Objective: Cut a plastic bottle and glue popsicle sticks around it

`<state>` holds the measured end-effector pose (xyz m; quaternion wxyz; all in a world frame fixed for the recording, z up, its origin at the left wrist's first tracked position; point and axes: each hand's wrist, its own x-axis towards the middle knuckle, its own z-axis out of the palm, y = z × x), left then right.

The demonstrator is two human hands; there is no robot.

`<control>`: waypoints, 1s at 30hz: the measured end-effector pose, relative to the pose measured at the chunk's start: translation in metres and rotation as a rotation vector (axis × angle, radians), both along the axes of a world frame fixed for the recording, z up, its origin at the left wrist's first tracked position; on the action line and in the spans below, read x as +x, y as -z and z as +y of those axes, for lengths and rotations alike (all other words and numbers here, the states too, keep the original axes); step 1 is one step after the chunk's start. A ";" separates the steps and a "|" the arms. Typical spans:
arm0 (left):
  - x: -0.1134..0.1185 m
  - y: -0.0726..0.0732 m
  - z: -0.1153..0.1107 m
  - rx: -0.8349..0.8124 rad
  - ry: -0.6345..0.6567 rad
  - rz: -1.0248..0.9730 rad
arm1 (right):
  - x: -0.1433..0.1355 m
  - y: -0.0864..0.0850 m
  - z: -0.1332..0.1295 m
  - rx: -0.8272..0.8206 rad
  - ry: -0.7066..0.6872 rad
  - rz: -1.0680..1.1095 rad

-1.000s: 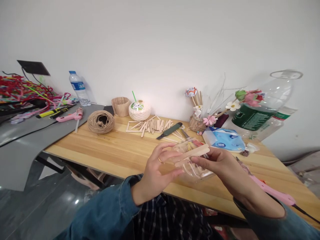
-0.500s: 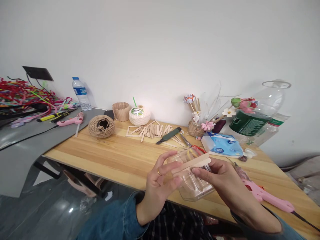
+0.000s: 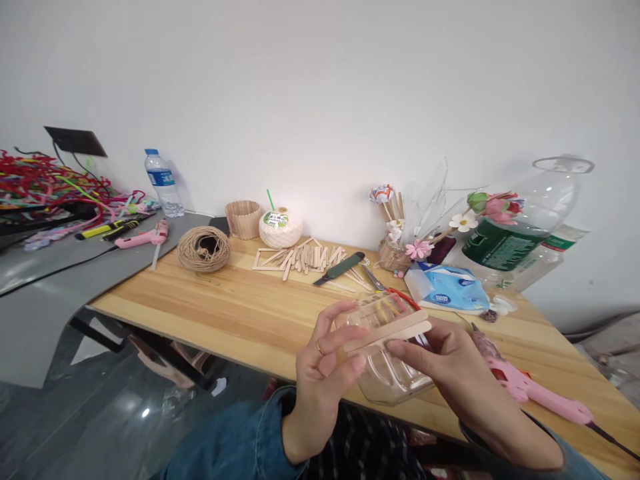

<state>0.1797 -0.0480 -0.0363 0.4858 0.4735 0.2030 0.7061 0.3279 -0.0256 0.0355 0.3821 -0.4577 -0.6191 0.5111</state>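
Two flat wooden craft sticks (image 3: 395, 330) lie side by side across a clear plastic container (image 3: 395, 377), slightly fanned at their right ends. My left hand (image 3: 327, 363) pinches their left ends between thumb and fingers. My right hand (image 3: 440, 353) is closed on their right ends, its thumb on the lower stick. Both hands are in front of the container near the table's front edge; whether fingers behind also hold it is hidden. Just right of my right hand lies a pink glue gun (image 3: 540, 393).
Behind are a pile of craft sticks (image 3: 310, 259), a green-handled knife (image 3: 343, 268), scissors (image 3: 373, 277) and a blue tissue pack (image 3: 447, 288). Twine (image 3: 204, 249) and a white coconut (image 3: 280, 228) stand left. Flowers (image 3: 417, 250) and a large bottle (image 3: 515, 233) are back right.
The view has shifted slightly. The sticks have moved a little to the right with both hands, and both hands keep their hold.
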 end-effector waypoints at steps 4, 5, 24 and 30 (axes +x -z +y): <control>0.000 0.001 0.000 0.030 0.009 0.012 | -0.003 -0.005 -0.002 0.032 -0.026 -0.055; 0.000 0.001 0.000 0.038 0.009 0.018 | -0.004 -0.006 -0.002 0.033 -0.041 -0.071; 0.007 0.000 -0.004 0.095 -0.068 0.000 | -0.011 -0.010 -0.010 -0.065 -0.112 0.077; 0.008 0.002 -0.004 0.065 -0.086 -0.023 | -0.011 -0.009 -0.010 -0.048 -0.138 0.120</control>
